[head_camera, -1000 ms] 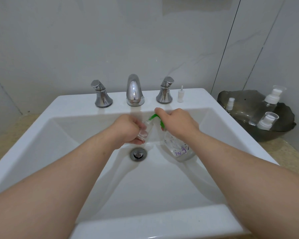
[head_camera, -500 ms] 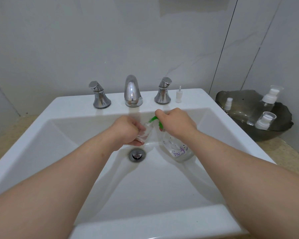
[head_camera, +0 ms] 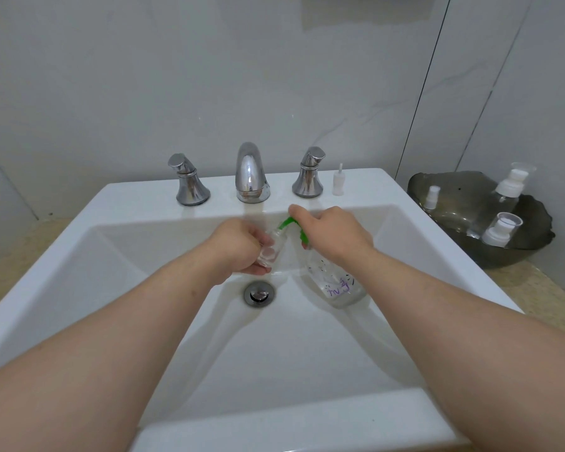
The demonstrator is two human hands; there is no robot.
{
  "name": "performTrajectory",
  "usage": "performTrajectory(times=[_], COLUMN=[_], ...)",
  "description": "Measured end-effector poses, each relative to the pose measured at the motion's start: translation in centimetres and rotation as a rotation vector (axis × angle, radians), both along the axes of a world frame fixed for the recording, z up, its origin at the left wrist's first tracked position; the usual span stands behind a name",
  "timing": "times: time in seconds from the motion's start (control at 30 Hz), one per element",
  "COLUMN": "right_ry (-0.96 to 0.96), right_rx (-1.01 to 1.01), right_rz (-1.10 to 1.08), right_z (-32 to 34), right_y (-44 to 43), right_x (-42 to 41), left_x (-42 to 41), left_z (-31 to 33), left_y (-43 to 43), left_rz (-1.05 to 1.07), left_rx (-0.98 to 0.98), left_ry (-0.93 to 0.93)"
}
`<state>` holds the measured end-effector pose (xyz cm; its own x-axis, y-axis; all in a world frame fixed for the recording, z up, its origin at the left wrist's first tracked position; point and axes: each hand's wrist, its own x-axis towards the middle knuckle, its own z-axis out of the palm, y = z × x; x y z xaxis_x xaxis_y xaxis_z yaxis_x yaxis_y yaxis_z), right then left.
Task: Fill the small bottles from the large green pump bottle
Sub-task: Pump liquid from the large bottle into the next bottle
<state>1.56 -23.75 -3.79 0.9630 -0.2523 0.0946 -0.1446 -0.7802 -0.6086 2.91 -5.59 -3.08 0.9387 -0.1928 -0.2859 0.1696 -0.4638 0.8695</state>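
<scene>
Filling over the sink (head_camera: 307,422)
The left hand (head_camera: 238,247) is gripping the small bottle (head_camera: 269,252) above the drain (head_camera: 259,293); the right hand (head_camera: 333,233) is clasping the green pump bottle (head_camera: 335,283) by its head, spout meeting the small bottle's mouth, before the tap (head_camera: 251,174)

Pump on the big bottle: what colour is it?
The pump is bright green; head view shows it.

I see a clear plastic pump bottle (head_camera: 335,282) with a bright green pump head and purple scribbles, a colourless small bottle (head_camera: 269,252), a glossy white ceramic sink (head_camera: 144,197), a silver chrome faucet (head_camera: 250,172), a smoky dark-grey bowl (head_camera: 454,220), and a beige speckled desk (head_camera: 545,288).
</scene>
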Motion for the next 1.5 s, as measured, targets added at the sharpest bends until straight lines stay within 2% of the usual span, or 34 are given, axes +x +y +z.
performTrajectory(times=[0.3, 0.43, 0.53, 0.83, 1.13, 1.33, 1.5], right_ry=[-0.014, -0.009, -0.007, 0.005, -0.004, -0.011, -0.011], right_rx=[0.027, 0.029, 0.021, 0.009, -0.008, -0.016, -0.002], right_rz=[-0.022, -0.018, -0.016, 0.001, 0.005, -0.001, -0.011], right_z=[0.1, 0.1, 0.3, 0.4, -0.2, -0.3, 0.0], right_y=[0.0, 0.0, 0.0, 0.0, 0.0, 0.1, 0.2], right_x=[0.0, 0.0, -0.2, -0.3, 0.1, 0.1, 0.0], left_x=[-0.4, -0.1, 0.0, 0.1, -0.3, -0.4, -0.4], left_z=[0.2, 0.0, -0.2, -0.8, -0.7, -0.8, -0.9], left_y=[0.2, 0.3, 0.2, 0.2, 0.0, -0.2, -0.2], left_rz=[-0.056, -0.065, -0.069, -0.109, -0.140, -0.164, -0.164], left_rx=[0.034, 0.221, 0.282, 0.286, 0.155, 0.170, 0.163], left_ry=[-0.038, -0.132, -0.154, -0.165, -0.125, -0.048, -0.072])
